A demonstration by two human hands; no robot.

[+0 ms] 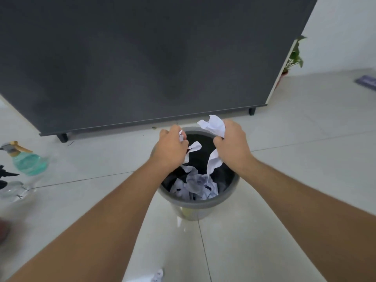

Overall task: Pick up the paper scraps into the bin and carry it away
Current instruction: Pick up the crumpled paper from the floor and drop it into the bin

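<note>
A grey round bin [198,207] stands on the tiled floor in the middle of the head view, with several crumpled white paper scraps [196,185] lying inside. Both hands hover over its opening. My left hand [172,148] is closed on small white scraps [191,149] that dangle below it. My right hand [234,147] grips a larger crumpled sheet [214,125], with a strip hanging down into the bin. One more scrap [157,276] lies on the floor near the bottom edge, between my forearms.
A large dark grey cabinet [142,58] on short legs stands just behind the bin. At the left are a spray bottle with green liquid [27,162] and a clear bottle [14,191]. A potted plant [293,55] stands at the right rear.
</note>
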